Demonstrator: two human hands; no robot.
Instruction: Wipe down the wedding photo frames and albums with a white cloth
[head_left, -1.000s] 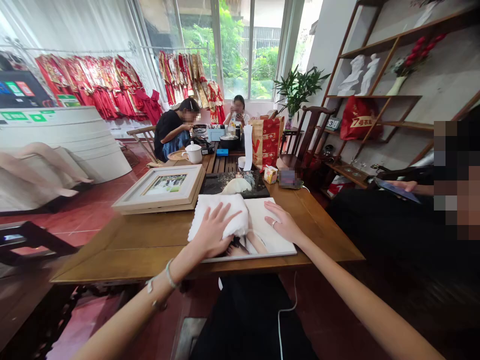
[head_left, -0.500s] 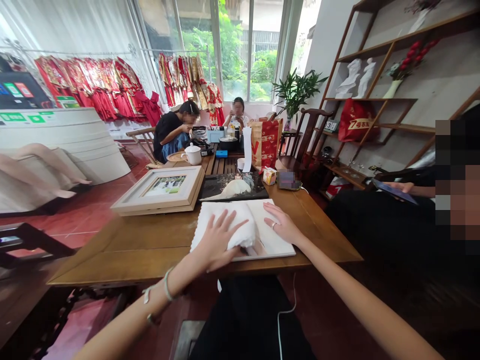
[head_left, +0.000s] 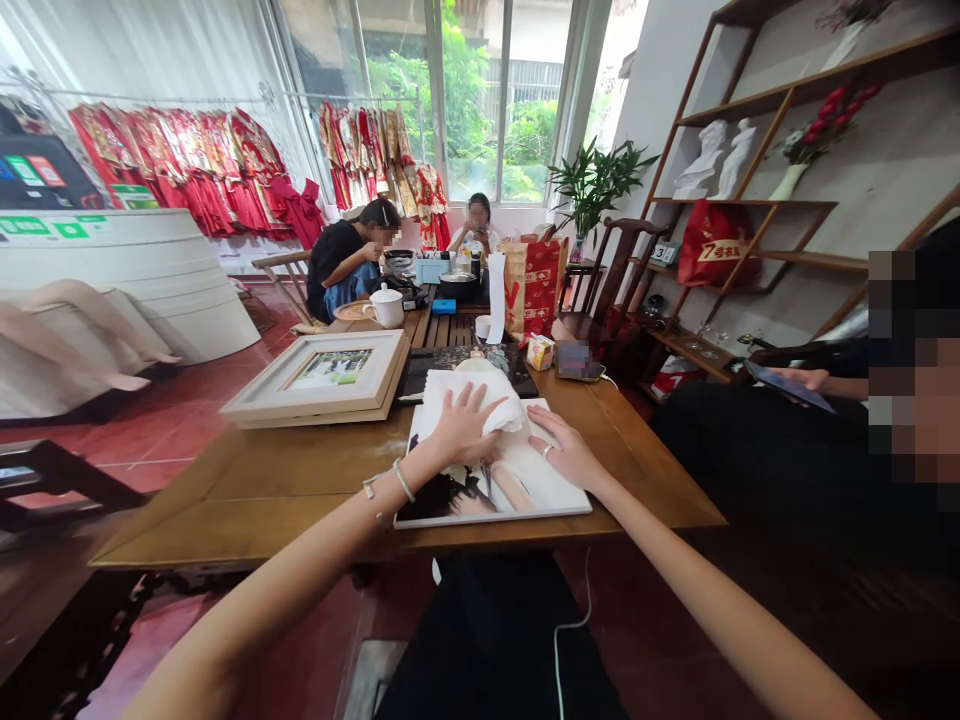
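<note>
- Left hand (head_left: 469, 425) is lying flat, fingers spread and unclenched, on a soft, scalloped white cloth (head_left: 511, 410).
- Right hand (head_left: 571, 452) is resting, fingers extended, on the smooth, rectangular photo panel (head_left: 514, 487).
- Photo panel is lying just inside the wooden table's (head_left: 300, 500) near edge — hard pushing risks sliding it; trapped grit, scratching it.

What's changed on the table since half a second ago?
The left hand and the white cloth under it have moved away from the person and slightly right, uncovering the near-left part of the photo panel. From this view, the cloth now overlaps the dark picture behind. Nothing was visibly let go. The right hand stayed flat on the panel's right side; the framed picture stayed put.
</note>
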